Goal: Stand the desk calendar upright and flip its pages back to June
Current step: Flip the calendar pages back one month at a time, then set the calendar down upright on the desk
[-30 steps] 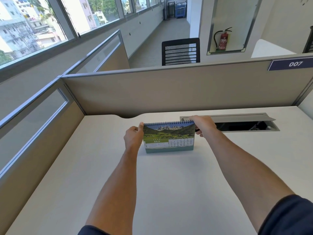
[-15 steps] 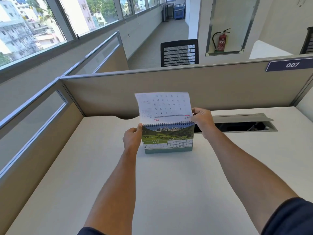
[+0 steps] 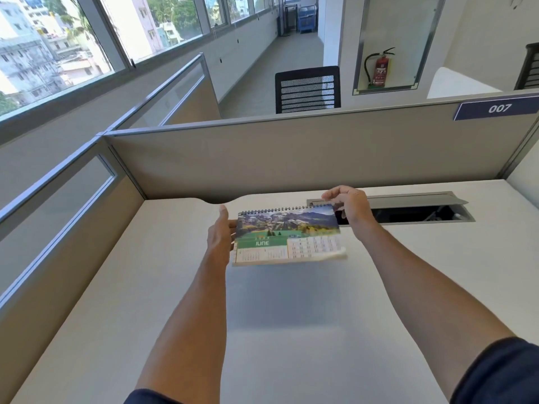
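Observation:
The spiral-bound desk calendar stands on the white desk in the head view, its front page showing a mountain photo and a green band reading JUNE. The page's lower edge is blurred and swung out toward me. My left hand grips the calendar's left edge, thumb up near the spiral. My right hand is at the top right corner by the spiral, fingers pinched at that corner; what they pinch is hard to make out.
Behind the calendar a grey cable hatch stands open in the desk. Beige partition panels wall the desk at the back and left. A black office chair and a red fire extinguisher lie beyond the partition.
The front showed July; a page rose over the spiral with my right hand and has now come down at the front, showing June. The left hand stayed on the left edge.

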